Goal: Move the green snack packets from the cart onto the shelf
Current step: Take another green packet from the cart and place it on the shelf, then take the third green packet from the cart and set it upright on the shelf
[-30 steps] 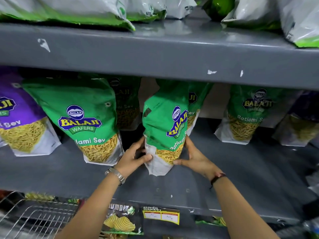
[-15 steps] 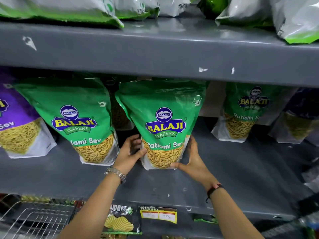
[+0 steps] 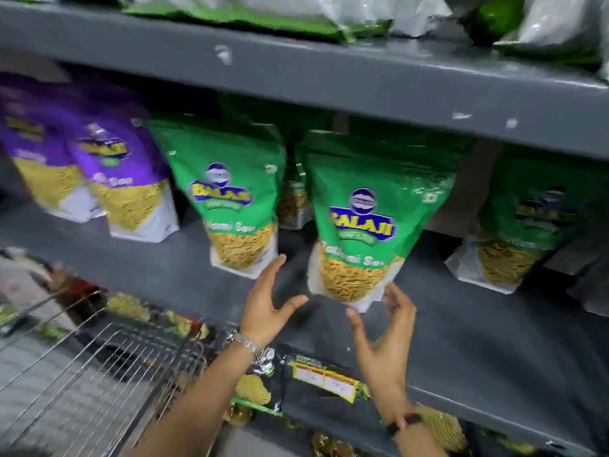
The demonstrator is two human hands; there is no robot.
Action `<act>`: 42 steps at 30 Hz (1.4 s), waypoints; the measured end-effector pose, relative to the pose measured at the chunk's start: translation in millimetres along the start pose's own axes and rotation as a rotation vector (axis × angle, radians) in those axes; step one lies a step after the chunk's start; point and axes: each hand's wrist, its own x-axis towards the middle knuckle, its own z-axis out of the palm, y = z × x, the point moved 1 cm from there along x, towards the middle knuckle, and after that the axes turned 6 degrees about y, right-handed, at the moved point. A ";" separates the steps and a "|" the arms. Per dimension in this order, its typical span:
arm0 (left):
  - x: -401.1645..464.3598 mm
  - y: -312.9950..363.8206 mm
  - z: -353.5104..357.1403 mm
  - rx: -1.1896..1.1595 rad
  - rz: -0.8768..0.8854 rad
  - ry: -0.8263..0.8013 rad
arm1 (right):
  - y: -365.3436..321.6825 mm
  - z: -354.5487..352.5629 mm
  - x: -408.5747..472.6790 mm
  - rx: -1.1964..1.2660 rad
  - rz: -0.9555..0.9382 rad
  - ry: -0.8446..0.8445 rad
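Observation:
A green Balaji snack packet (image 3: 369,212) stands upright on the grey shelf (image 3: 478,328), facing me. My left hand (image 3: 268,303) hovers just left of its base with fingers spread, touching nothing. My right hand (image 3: 384,334) is below its lower right corner, fingers apart, a little off the packet. A second green packet (image 3: 230,199) stands to the left and a third green packet (image 3: 524,225) to the right. The wire cart (image 3: 82,367) sits at lower left; the frame is blurred.
Two purple packets (image 3: 122,179) stand at the shelf's left end. The upper shelf (image 3: 329,80) carries white and green bags. A yellow price tag (image 3: 324,379) is on the shelf's front edge, with more packets on the shelf below.
Both hands have let go of the green packet and pulled back from it. The packet stays upright on the shelf. The view has swung left, bringing the cart into sight.

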 end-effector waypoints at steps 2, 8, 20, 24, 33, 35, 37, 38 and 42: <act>-19.8 -11.7 -36.8 0.060 -0.023 0.094 | -13.3 22.2 -27.9 0.035 -0.101 -0.159; -105.7 -79.7 -189.6 0.249 -0.388 0.490 | -43.0 149.7 -91.6 -0.028 -0.213 -0.824; -299.8 -279.1 -354.5 0.074 -1.248 0.889 | -39.2 432.9 -296.0 -0.321 -0.273 -1.740; -286.4 -317.4 -362.2 0.062 -1.133 0.907 | -12.5 481.9 -349.1 -0.435 -0.284 -1.938; -263.3 -355.7 -362.4 -0.138 -1.124 1.056 | 19.5 506.5 -393.0 -0.318 -0.122 -1.836; -259.9 -348.4 -364.6 -0.153 -1.143 1.016 | 18.9 501.7 -383.4 -0.280 -0.063 -1.824; -254.2 -333.5 -368.6 -0.165 -1.145 0.950 | 11.3 489.6 -370.2 -0.304 -0.053 -1.821; -250.4 -322.9 -371.0 -0.158 -1.126 0.922 | 5.1 482.6 -361.5 -0.297 -0.049 -1.813; -223.8 -256.6 -375.9 -0.081 -0.950 0.822 | -33.9 438.8 -308.1 -0.199 -0.047 -1.703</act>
